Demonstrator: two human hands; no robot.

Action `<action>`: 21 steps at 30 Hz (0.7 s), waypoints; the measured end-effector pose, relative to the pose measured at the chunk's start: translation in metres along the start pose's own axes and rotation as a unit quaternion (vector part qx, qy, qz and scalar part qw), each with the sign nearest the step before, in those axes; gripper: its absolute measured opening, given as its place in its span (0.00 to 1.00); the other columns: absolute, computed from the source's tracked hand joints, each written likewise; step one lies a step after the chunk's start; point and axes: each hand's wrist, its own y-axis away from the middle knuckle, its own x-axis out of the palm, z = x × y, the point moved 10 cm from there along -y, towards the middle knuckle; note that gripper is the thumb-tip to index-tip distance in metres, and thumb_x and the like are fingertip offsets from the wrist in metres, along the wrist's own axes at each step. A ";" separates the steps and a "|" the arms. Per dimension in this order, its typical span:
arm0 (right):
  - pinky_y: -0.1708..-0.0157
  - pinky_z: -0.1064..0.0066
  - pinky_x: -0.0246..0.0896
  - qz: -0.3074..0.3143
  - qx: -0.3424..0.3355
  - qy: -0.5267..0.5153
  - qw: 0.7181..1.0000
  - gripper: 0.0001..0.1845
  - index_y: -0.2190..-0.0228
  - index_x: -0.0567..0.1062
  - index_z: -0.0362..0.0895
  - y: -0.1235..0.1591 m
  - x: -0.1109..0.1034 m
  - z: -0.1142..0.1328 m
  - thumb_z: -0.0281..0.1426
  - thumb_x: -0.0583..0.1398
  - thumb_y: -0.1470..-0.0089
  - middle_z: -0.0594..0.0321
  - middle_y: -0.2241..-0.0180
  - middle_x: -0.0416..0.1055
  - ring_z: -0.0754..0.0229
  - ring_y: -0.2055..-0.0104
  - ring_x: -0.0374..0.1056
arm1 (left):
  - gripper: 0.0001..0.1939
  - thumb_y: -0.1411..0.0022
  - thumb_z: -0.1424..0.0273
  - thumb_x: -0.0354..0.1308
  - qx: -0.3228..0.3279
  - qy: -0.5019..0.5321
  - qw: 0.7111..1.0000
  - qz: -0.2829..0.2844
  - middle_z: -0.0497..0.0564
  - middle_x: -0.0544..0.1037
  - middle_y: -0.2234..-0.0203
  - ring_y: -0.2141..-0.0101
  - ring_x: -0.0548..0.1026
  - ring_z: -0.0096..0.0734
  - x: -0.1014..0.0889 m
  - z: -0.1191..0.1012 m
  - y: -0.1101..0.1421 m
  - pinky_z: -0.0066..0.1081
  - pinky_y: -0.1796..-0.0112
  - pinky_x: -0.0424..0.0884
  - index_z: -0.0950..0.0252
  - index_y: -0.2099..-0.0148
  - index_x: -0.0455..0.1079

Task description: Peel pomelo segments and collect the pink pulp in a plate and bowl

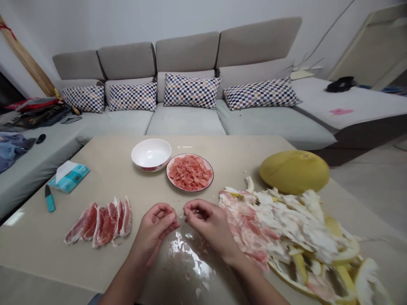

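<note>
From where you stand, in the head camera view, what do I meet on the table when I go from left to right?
Blue tissue packet → peeled pomelo segments → white bowl → plate of pomelo pulp → whole pomelo

A long grey-beige sectional sofa (187, 53) fills the room against a white wall (178, 17), with four blue-and-tan checked cushions (190, 92) along its back and a chaise (349, 101) extending right on a dark base. At left, a wooden pole (27, 55) leans against the wall above bags (38, 116) and denim clothing (12, 146) heaped on the seat. At right, a cream-framed panel (365, 46) stands against the wall, and a pale floor (375, 190) lies in soft, even indoor light.
</note>
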 end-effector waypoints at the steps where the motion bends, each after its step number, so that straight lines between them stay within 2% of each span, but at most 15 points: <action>1: 0.73 0.73 0.64 0.001 0.013 -0.010 1.000 0.05 0.72 0.76 0.43 -0.002 -0.003 -0.002 0.29 0.59 0.47 0.62 0.74 0.74 0.61 0.73 0.69 | 0.06 0.45 0.74 0.65 -0.015 0.036 0.999 0.007 0.48 0.75 0.69 0.68 0.74 0.23 0.001 0.002 0.000 0.26 0.59 0.75 0.67 0.64 0.73; 3: 0.69 0.72 0.66 -0.002 0.008 0.000 1.000 0.07 0.69 0.77 0.43 -0.005 -0.011 -0.001 0.31 0.59 0.46 0.60 0.69 0.76 0.60 0.69 0.71 | 0.04 0.42 0.77 0.62 -0.037 0.105 0.994 0.010 0.51 0.77 0.67 0.65 0.76 0.26 0.000 0.005 -0.002 0.30 0.55 0.74 0.68 0.62 0.73; 6: 0.63 0.70 0.66 -0.001 -0.021 0.041 0.999 0.08 0.68 0.78 0.45 -0.009 -0.021 0.003 0.29 0.58 0.46 0.59 0.64 0.77 0.58 0.63 0.72 | 0.07 0.38 0.78 0.56 -0.067 0.181 0.981 -0.012 0.57 0.79 0.63 0.60 0.78 0.32 -0.004 0.011 -0.005 0.35 0.51 0.74 0.72 0.58 0.74; 9: 0.67 0.70 0.65 0.023 -0.006 0.085 0.996 0.11 0.67 0.79 0.45 -0.010 -0.026 -0.001 0.30 0.56 0.44 0.60 0.68 0.77 0.58 0.66 0.72 | 0.10 0.36 0.77 0.52 -0.101 0.233 0.967 -0.019 0.61 0.79 0.60 0.58 0.78 0.36 -0.005 0.017 -0.008 0.36 0.50 0.73 0.74 0.56 0.73; 12: 0.71 0.70 0.63 0.098 0.016 0.139 0.985 0.13 0.63 0.79 0.46 -0.007 -0.020 -0.012 0.31 0.54 0.41 0.62 0.72 0.77 0.59 0.71 0.71 | 0.12 0.35 0.76 0.52 -0.119 0.263 0.957 -0.005 0.62 0.79 0.59 0.56 0.78 0.38 -0.002 0.020 -0.009 0.37 0.49 0.72 0.76 0.54 0.72; 15: 0.66 0.68 0.64 0.163 -0.027 0.203 0.965 0.11 0.68 0.80 0.46 -0.004 -0.013 -0.014 0.29 0.56 0.44 0.58 0.67 0.78 0.56 0.66 0.72 | 0.14 0.34 0.72 0.51 -0.124 0.275 0.953 0.006 0.64 0.79 0.56 0.52 0.77 0.41 -0.001 0.020 -0.008 0.38 0.47 0.71 0.76 0.52 0.71; 17: 0.65 0.66 0.64 0.140 -0.033 0.248 0.958 0.10 0.67 0.80 0.45 -0.005 -0.019 -0.016 0.29 0.58 0.46 0.57 0.67 0.78 0.55 0.65 0.72 | 0.16 0.33 0.70 0.50 -0.128 0.280 0.952 0.007 0.65 0.78 0.55 0.50 0.76 0.43 0.000 0.020 -0.008 0.38 0.46 0.70 0.76 0.51 0.70; 19: 0.69 0.66 0.63 0.106 0.002 0.285 0.953 0.11 0.63 0.80 0.45 -0.007 -0.029 -0.023 0.31 0.57 0.45 0.59 0.72 0.77 0.55 0.70 0.72 | 0.18 0.33 0.68 0.49 -0.131 0.283 0.950 0.008 0.67 0.77 0.53 0.48 0.74 0.45 0.001 0.020 -0.007 0.39 0.46 0.70 0.77 0.49 0.68; 21: 0.71 0.66 0.63 0.101 0.020 0.299 0.949 0.13 0.60 0.79 0.46 -0.006 -0.033 -0.025 0.32 0.56 0.43 0.60 0.73 0.77 0.55 0.72 0.72 | 0.20 0.33 0.66 0.50 -0.129 0.282 0.951 0.010 0.68 0.76 0.51 0.46 0.72 0.47 0.001 0.018 -0.008 0.40 0.47 0.70 0.77 0.46 0.67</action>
